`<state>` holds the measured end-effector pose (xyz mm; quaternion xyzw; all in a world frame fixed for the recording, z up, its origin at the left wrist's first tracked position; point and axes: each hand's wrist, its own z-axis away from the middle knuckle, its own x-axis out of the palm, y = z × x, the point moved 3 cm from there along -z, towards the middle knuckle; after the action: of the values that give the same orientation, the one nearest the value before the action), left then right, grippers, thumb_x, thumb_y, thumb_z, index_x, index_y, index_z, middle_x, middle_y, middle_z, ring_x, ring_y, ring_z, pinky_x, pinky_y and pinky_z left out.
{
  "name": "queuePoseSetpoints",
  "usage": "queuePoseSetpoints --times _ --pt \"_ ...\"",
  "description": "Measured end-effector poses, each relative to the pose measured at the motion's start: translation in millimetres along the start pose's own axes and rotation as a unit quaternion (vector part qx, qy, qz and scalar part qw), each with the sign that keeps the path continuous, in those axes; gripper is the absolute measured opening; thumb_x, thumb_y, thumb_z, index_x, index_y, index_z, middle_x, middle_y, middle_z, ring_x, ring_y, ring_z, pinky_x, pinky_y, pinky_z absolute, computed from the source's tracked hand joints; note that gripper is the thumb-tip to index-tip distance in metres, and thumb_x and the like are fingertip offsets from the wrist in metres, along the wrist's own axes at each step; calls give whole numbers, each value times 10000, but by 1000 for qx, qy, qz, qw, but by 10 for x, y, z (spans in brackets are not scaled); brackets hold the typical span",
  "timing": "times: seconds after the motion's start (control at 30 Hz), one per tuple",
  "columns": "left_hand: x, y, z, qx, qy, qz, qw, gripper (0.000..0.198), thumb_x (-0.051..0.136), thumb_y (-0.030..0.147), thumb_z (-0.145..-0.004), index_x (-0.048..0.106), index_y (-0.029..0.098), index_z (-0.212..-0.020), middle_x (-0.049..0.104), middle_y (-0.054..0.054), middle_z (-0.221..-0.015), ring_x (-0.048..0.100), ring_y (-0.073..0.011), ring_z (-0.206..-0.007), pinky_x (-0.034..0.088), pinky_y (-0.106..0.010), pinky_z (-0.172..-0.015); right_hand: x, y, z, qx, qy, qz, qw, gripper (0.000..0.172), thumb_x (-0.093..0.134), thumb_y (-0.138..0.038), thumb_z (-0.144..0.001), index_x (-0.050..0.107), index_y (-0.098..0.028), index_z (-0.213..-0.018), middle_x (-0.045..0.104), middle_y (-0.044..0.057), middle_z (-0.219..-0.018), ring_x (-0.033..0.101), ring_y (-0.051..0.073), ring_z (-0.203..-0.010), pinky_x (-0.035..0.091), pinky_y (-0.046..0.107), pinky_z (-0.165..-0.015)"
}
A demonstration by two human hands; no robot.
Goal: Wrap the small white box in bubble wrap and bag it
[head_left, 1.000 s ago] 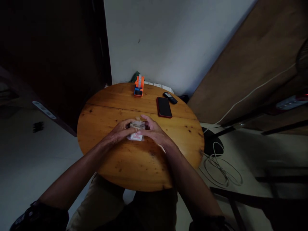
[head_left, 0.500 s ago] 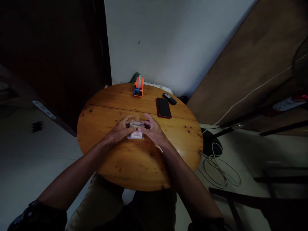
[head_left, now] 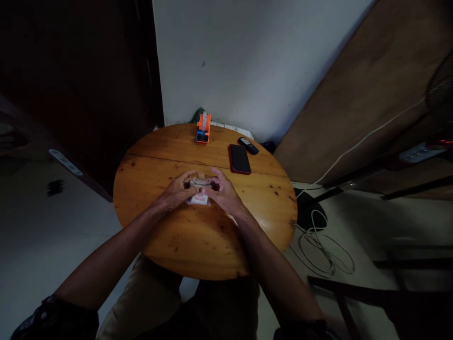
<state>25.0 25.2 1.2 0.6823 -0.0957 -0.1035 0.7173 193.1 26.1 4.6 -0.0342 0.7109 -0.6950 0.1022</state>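
Both my hands meet over the middle of a round wooden table. Between them is a small white packet with red print, which looks wrapped in clear plastic. My left hand grips its left side, thumb pointing inward. From the other side my right hand holds it, with the thumb pressed on top close to the left thumb and the index finger raised. A greyish, crumpled part of the packet shows between the fingers. My fingers hide its sides.
An orange and blue tape dispenser stands near the table's far edge. To its right lie a dark phone in a red case and a black handset. A coiled pale cable lies on the floor at right.
The view has shifted very slightly. Both hands keep almost the same place and hold on the packet, with only small finger movement.
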Motion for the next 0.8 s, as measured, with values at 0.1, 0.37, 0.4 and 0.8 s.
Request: queuePoseSetpoints --times 0.1,0.37,0.4,0.8 --pt "-1 -9 -1 2 -5 14 1000 772 737 298 -697 487 112 -1403 690 -145 -1241 680 -221 -1015 537 -281 -789 1 3 -1 5 0 -1 1000 863 772 -271 -668 411 -205 -1449 669 22 -985 643 155 -835 545 301 -775" --pt "1 -33 -10 -10 -20 54 998 861 755 284 -701 407 99 -1466 703 -141 -1158 670 -190 -916 513 -257 -725 -62 -38 22 -22 11 18 1000 697 764 -357 -733 509 -243 -1372 680 16 -909 642 183 -833 535 339 -777" --pt "3 -33 -12 -10 -21 55 998 866 756 276 -700 402 102 -1471 704 -134 -1144 668 -182 -897 508 -250 -714 -75 -44 17 -34 21 15 999 634 751 -388 -759 537 -252 -1340 681 16 -893 646 192 -847 537 351 -793" --pt "22 -5 13 -11 -46 45 998 877 738 262 -735 355 152 -1516 686 -111 -1162 655 -150 -827 495 -238 -690 -5 -4 -220 -72 76 -66 992 388 721 -334 -713 609 -239 -1072 671 -31 -800 637 148 -726 535 324 -742"
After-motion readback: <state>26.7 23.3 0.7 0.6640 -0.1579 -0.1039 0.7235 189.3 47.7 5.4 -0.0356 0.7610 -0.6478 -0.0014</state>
